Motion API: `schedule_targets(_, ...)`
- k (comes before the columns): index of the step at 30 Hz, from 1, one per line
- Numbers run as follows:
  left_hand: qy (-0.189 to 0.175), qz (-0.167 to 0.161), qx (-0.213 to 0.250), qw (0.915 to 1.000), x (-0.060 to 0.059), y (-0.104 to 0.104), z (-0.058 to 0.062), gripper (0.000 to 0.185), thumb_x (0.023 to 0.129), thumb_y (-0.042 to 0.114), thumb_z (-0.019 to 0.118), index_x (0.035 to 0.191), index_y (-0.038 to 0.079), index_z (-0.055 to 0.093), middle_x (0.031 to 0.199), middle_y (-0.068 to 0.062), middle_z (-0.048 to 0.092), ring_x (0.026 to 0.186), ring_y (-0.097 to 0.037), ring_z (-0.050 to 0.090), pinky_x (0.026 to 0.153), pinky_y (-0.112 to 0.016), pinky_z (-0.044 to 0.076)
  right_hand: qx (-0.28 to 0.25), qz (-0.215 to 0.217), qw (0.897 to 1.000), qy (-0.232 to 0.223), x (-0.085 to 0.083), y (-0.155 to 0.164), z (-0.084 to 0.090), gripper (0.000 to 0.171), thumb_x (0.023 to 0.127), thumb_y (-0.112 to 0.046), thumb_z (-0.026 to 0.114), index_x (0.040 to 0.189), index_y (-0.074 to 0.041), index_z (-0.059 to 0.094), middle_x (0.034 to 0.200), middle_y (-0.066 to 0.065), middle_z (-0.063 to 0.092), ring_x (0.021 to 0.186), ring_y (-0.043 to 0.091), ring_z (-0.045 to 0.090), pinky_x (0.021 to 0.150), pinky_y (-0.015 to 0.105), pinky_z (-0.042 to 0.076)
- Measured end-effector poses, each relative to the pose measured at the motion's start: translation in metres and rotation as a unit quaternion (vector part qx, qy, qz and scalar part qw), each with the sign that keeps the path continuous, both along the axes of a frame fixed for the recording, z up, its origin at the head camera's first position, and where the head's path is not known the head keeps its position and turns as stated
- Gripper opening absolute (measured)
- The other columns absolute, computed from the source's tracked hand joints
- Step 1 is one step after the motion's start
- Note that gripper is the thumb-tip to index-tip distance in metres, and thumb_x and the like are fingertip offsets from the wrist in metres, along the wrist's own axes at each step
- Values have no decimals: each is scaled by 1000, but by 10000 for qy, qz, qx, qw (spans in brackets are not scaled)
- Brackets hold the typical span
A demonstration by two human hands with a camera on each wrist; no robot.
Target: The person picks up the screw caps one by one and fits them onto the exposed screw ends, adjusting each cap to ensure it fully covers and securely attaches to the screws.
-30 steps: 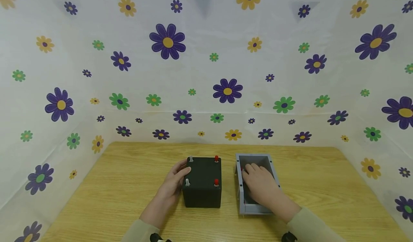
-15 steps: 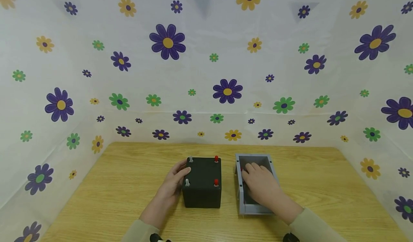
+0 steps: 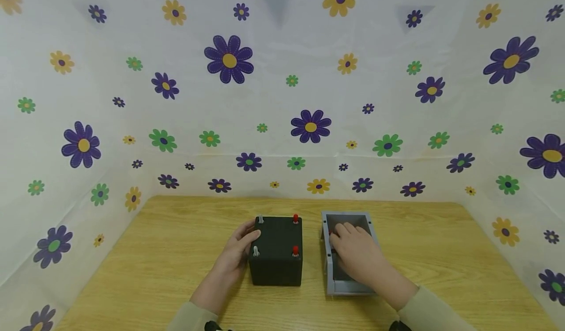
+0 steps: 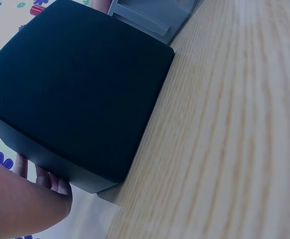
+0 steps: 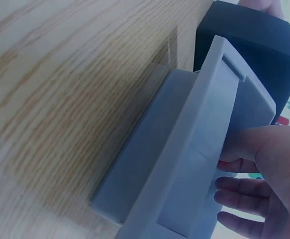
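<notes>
The black box (image 3: 278, 238) is set slightly left of the desk's (image 3: 185, 242) middle, short of its back edge. The grey bin (image 3: 350, 288) is placed just beside it, towards the desk's right edge, likely for easy reach. The box is gripped by the left hand (image 3: 240, 245), thumb over its top edge, presumably to be steadied; metal posts (image 3: 255, 251) and red-capped posts (image 3: 295, 250) are left uncovered. The right hand (image 3: 357, 255) is held inside the bin; whether anything is pinched there cannot be told.

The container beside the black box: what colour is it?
The container is grey, shown best in the head view.
</notes>
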State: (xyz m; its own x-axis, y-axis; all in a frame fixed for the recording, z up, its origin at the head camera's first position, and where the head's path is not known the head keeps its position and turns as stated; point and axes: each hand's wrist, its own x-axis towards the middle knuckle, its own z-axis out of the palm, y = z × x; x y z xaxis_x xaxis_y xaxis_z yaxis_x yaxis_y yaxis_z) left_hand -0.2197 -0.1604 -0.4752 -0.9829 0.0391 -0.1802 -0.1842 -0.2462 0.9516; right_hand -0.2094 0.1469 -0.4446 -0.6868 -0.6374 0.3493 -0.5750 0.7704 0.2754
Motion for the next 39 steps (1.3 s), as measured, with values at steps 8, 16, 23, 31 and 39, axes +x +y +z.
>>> schedule_targets(8,-32,16,31,10000,0,0,-1,58,102,10,60,156,1,43,131,-1,58,101,-4,66,88,-19,55,-68,106,9997,229,3,0,5,18,88,-20,85,90,-12,69,93,3,64,81,19,58,66,32,48)
schedule_targets(16,-10,66,19,10000,0,1,0,55,102,10,61,154,1,45,128,1,59,100,-4,66,88,-19,54,-131,183,9992,326,6,-2,10,17,88,-19,85,90,-12,71,93,2,65,81,18,59,65,31,48)
schedule_targets(23,-41,89,-30,9999,0,1,0,55,102,10,61,154,1,46,128,1,60,100,-4,66,88,-19,54,-93,158,9992,360,7,-2,13,17,87,-21,86,90,-13,71,93,2,65,82,18,61,66,32,50)
schedule_targets(31,-8,69,87,9999,0,1,0,55,102,9,60,154,0,45,125,3,60,100,-3,66,88,-19,55,-133,200,9989,393,9,-2,16,18,86,-20,87,92,-13,72,94,2,66,83,18,61,69,33,52)
schedule_targets(39,-37,41,18,10000,0,0,0,56,103,10,61,156,2,44,126,3,60,99,-3,67,87,-19,55,-110,227,9988,413,10,-1,20,18,85,-19,86,93,-12,72,95,3,66,83,19,60,69,33,51)
